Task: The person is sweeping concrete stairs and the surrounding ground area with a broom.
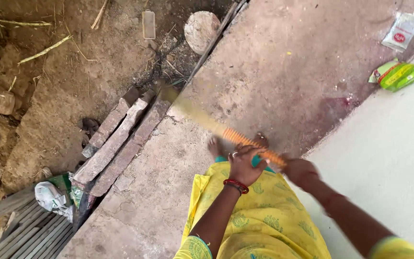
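Nearest: yellow patterned garment (259,220) filling the lower centre. Left hand (243,165), red bangles at the wrist, closed around the orange-wrapped handle of a broom (226,132). Right hand (299,171) blurred, placed at the handle's near end; grip cannot be judged. Broom angled up and to the left, bristle end blurred, low over the concrete floor (274,72) and reaching toward its edge. Bare feet just beyond the hands, on the concrete. Left of the slab edge: three bricks (120,139) laid side by side, crumpled litter and wooden slats (25,230) below them. Farther: round stone (201,29) on bare earth. Far right: white sachet (399,31) and green wrapper (398,74) beside the pale wall base.
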